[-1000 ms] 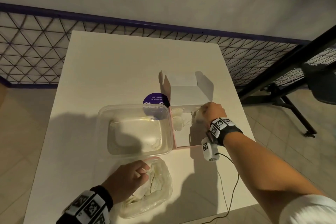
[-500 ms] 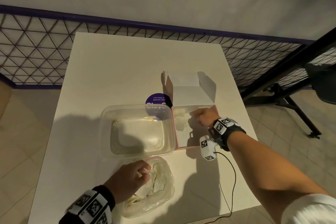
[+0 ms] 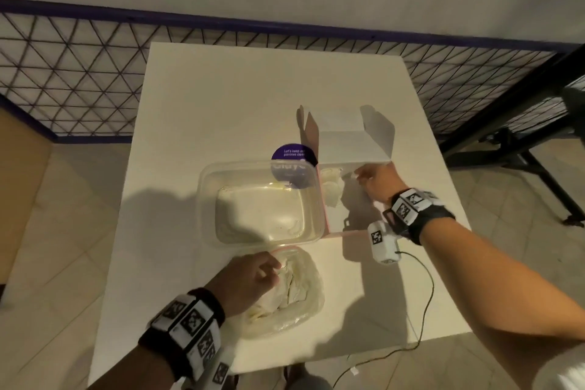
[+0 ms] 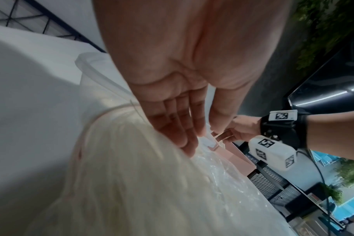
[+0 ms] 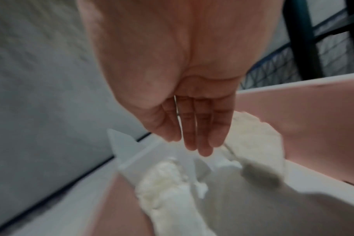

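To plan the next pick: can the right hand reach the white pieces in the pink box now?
Probably yes. The right hand is over the open pink box, and the white pieces lie uncovered just beside its fingers, nothing between.

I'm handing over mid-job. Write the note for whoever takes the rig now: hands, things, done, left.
Left hand pinches the mouth of the clear plastic bag of pale contents at the white table's near edge.
Right hand: fingers straight, holding nothing, over the pale lumps in the open pink cardboard box.
The clear rectangular plastic tub stands beside the box.
Done: box open.
Left: probably lifting the lumps out of the box.
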Demonstrator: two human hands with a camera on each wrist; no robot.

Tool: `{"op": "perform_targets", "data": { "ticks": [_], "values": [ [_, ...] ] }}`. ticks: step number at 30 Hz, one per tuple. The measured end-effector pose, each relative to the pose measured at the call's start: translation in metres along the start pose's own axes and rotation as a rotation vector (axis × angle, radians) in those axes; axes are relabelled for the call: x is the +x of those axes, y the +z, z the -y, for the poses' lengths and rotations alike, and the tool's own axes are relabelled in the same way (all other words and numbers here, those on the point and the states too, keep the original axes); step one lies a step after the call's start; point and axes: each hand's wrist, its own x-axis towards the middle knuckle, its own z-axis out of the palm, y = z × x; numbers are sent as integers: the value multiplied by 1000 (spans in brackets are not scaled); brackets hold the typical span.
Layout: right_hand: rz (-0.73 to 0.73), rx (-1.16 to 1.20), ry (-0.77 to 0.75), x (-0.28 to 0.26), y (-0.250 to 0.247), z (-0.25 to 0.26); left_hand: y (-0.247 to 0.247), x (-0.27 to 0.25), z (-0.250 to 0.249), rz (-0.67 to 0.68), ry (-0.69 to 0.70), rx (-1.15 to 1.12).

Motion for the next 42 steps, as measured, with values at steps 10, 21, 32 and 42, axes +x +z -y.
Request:
{"op": "perform_targets", "data": {
  "ticks": [10, 21, 32, 42],
  "values": [
    [490, -14, -451, -160, 88, 97, -4, -25, 13, -64, -72, 687],
    [330, -307, -226, -166, 162, 112, 10, -29, 22, 15, -147, 287],
    [323, -428, -454, -156, 153, 102, 5, -33, 32, 51, -170, 237],
    [234, 439, -316, -165, 123, 77, 0, -28, 34, 24, -83, 187]
  ]
}}
